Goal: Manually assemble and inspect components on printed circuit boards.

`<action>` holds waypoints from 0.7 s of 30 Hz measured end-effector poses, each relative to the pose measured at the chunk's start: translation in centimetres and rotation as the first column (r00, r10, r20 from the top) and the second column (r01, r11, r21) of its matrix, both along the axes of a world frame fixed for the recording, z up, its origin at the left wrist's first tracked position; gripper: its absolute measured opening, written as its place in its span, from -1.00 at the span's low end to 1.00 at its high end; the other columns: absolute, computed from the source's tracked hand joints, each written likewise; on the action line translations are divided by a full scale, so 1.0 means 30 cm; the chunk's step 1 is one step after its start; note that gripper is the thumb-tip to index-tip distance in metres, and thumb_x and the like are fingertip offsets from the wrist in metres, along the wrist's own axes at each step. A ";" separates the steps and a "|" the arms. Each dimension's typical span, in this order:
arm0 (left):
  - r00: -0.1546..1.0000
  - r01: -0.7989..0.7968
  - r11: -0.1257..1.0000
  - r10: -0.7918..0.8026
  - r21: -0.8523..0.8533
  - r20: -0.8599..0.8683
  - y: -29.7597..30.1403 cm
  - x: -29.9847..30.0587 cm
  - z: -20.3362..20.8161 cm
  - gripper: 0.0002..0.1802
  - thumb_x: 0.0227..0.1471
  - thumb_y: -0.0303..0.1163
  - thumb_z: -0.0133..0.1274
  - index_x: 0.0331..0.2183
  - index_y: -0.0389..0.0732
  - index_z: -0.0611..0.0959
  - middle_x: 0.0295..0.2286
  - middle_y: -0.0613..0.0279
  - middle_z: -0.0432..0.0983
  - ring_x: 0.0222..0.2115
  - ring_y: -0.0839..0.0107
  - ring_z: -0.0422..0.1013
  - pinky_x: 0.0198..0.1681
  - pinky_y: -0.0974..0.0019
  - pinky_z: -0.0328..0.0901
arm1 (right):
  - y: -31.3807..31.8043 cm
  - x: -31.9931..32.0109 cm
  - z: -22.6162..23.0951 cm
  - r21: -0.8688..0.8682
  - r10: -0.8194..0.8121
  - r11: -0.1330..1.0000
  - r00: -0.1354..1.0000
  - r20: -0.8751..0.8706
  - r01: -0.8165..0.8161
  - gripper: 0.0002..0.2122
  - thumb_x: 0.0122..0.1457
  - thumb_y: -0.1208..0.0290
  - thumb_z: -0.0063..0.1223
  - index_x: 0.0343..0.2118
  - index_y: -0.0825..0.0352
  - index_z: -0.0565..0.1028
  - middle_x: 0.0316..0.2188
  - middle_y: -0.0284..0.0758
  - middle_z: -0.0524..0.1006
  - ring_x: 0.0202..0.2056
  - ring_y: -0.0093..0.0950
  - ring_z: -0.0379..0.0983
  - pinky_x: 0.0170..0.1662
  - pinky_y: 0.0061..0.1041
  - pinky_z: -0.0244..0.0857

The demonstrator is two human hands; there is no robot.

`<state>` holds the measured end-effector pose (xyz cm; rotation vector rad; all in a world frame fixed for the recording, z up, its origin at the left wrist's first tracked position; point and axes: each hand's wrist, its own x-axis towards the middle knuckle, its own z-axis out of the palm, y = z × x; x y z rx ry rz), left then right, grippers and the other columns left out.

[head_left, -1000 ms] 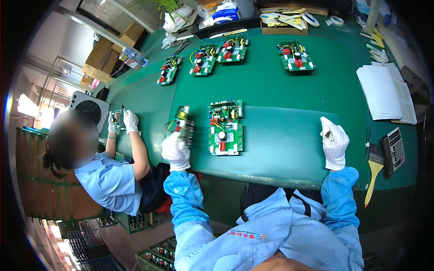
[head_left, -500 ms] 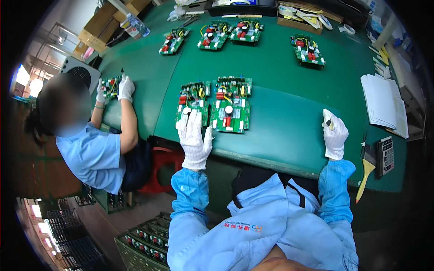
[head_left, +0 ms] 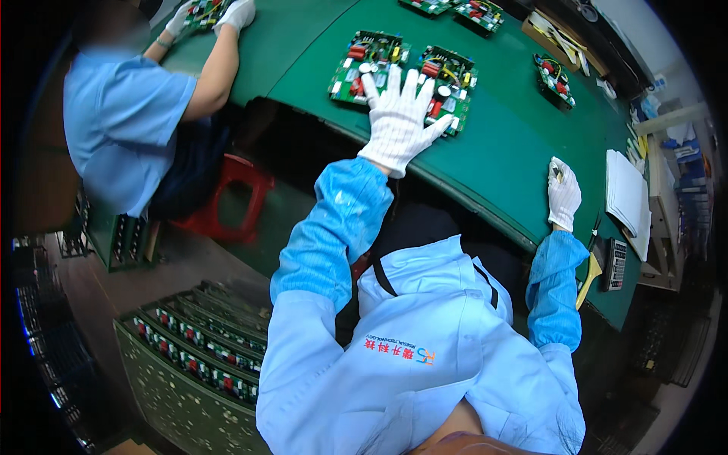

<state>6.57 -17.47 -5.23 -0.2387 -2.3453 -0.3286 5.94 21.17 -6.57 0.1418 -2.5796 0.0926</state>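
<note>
My left hand (head_left: 397,126), in a white striped glove, is open with fingers spread over two green circuit boards lying side by side at the bench's front edge. Its fingertips lie across the inner side of the left circuit board (head_left: 385,50) and over the right circuit board (head_left: 457,76), covering parts of both. Each board carries red, yellow, black and white components. At the right, my gloved right hand (head_left: 563,196) rests on the green bench top (head_left: 504,155), fingers closed around a small dark-and-pale object too hidden to name.
More circuit boards (head_left: 479,14) lie farther back, one (head_left: 555,80) at the far right. Papers (head_left: 626,189), a yellow-handled brush (head_left: 589,279) and a calculator (head_left: 615,264) lie right. A co-worker (head_left: 133,114) handles a board at left, near a red stool (head_left: 241,199). A board-filled rack (head_left: 189,364) stands low left.
My view has turned and shifted. My left hand has moved right from the left board, now spread over the right board too. My right hand stays closed at the right.
</note>
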 end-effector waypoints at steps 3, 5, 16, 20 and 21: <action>0.999 0.009 1.000 -0.010 -0.018 -0.036 -0.011 -0.006 -0.011 -0.26 -0.10 0.28 -0.07 -0.09 -0.12 0.57 -0.06 0.04 0.38 0.03 -0.05 0.21 0.10 -0.47 -0.30 | -0.029 0.025 0.019 -0.026 -0.028 0.999 0.997 0.078 0.030 -0.78 0.11 0.27 0.04 -0.17 0.10 0.50 -0.26 -0.37 0.55 -0.23 -0.32 0.49 -0.18 -0.37 0.37; 0.997 0.014 0.998 -0.018 -0.055 -0.073 -0.030 -0.003 0.001 -0.24 -0.12 0.30 -0.06 -0.12 -0.15 0.58 -0.13 0.03 0.40 -0.02 -0.02 0.23 0.10 -0.44 -0.27 | -0.049 0.043 0.024 -0.016 -0.060 0.998 0.993 0.103 0.062 -0.75 0.14 0.27 0.01 -0.11 0.09 0.47 -0.23 -0.34 0.52 -0.18 -0.30 0.45 -0.14 -0.33 0.35; 1.000 -0.018 0.998 0.019 -0.067 0.019 -0.066 0.036 0.002 -0.19 -0.11 0.38 -0.15 -0.14 -0.15 0.57 -0.15 0.10 0.42 -0.05 0.09 0.21 0.10 -0.05 0.00 | -0.086 0.101 0.032 0.105 -0.083 0.992 0.984 0.159 0.066 -0.69 0.24 0.18 -0.16 -0.03 0.17 0.44 -0.18 -0.18 0.47 -0.14 -0.20 0.41 -0.07 -0.28 0.29; 0.999 -0.037 0.997 0.036 -0.064 -0.013 -0.074 0.045 -0.018 -0.21 -0.07 0.37 -0.19 -0.12 -0.12 0.57 -0.14 0.09 0.42 -0.03 0.10 0.20 0.09 -0.02 0.02 | -0.098 0.098 0.028 0.105 -0.088 0.992 0.981 0.174 0.071 -0.69 0.24 0.18 -0.15 -0.03 0.18 0.43 -0.17 -0.17 0.46 -0.13 -0.20 0.40 -0.07 -0.28 0.29; 0.998 -0.035 0.998 0.032 -0.057 -0.055 -0.080 0.055 -0.012 -0.29 -0.05 0.31 -0.16 -0.16 -0.12 0.58 -0.17 0.09 0.42 -0.06 0.13 0.24 0.06 0.02 0.07 | -0.099 0.100 0.027 0.101 -0.094 0.992 0.979 0.180 0.077 -0.69 0.24 0.18 -0.15 -0.03 0.18 0.43 -0.16 -0.17 0.46 -0.12 -0.21 0.40 -0.07 -0.28 0.29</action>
